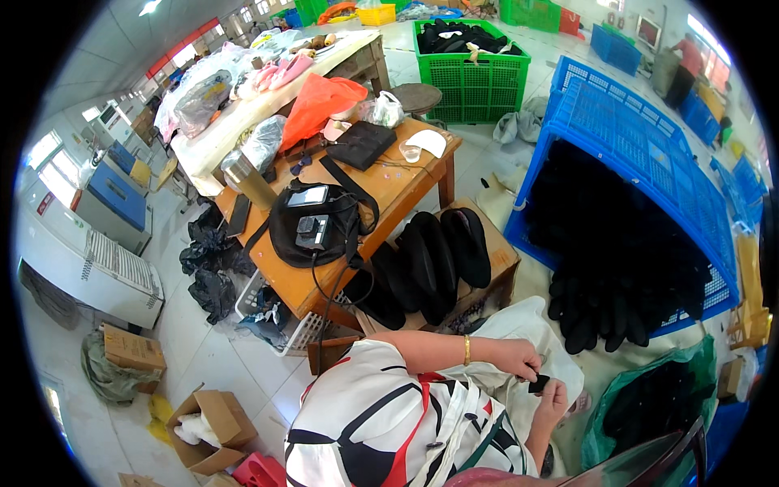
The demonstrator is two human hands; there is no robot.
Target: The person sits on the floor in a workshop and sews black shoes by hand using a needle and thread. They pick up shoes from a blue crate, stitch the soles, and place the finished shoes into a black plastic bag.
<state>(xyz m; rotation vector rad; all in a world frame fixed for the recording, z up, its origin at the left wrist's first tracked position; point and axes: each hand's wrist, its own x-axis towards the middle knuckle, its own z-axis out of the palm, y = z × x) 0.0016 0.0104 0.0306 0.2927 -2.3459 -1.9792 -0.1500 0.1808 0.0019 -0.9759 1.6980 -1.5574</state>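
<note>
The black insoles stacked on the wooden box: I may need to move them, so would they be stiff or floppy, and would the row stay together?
The black insoles look thin and flat, so probably light and somewhat bendy. They lean on edge against each other on the wooden box, so pushing one would likely topple the row. Their matte surface suggests they are not slippery.

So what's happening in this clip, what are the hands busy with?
A seated person holds a small black piece between both hands, the left hand above it and the right hand below, over a white cloth on the lap. A row of black insoles stands on a wooden box just ahead, and more fill a tipped blue crate. A wooden table to the left carries a black bag.
</note>
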